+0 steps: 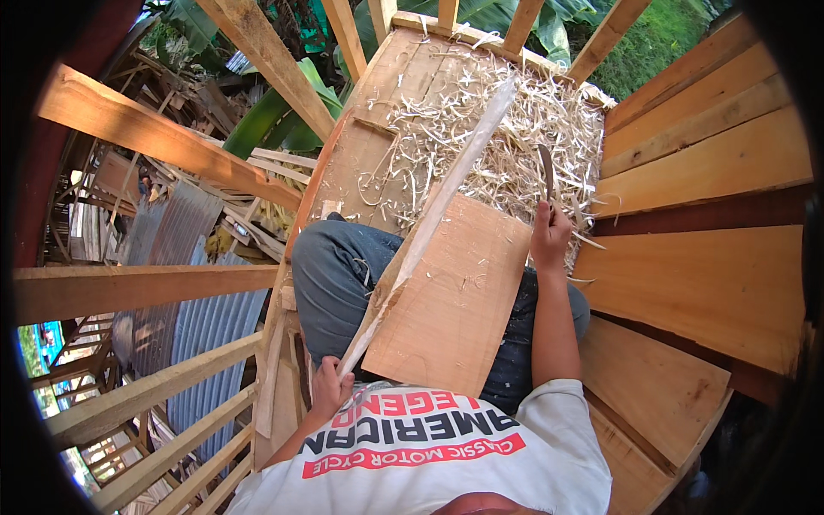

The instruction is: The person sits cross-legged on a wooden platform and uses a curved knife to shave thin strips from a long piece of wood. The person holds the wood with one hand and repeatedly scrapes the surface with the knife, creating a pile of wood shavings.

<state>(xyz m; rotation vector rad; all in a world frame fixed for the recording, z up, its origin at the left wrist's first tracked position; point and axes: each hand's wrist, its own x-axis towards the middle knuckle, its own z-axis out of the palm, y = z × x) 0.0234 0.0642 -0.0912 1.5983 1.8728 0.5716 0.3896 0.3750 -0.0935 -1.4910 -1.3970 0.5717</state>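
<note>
A long pale wooden pole slants from beside my left hip up to the far edge of the shavings. My left hand is closed round its near end. My right hand grips a knife with a dark, curved blade, which points away from me above the shavings, apart from the pole. Across my lap lies a flat wooden board, under the pole, with a few small chips on it. My legs are folded, in dark trousers.
Curled wood shavings cover much of the plank floor in front of me. Slatted wooden rails stand on the left and far sides. Plank walling rises close on my right. Corrugated metal sheets and scrap wood lie beyond the left rails.
</note>
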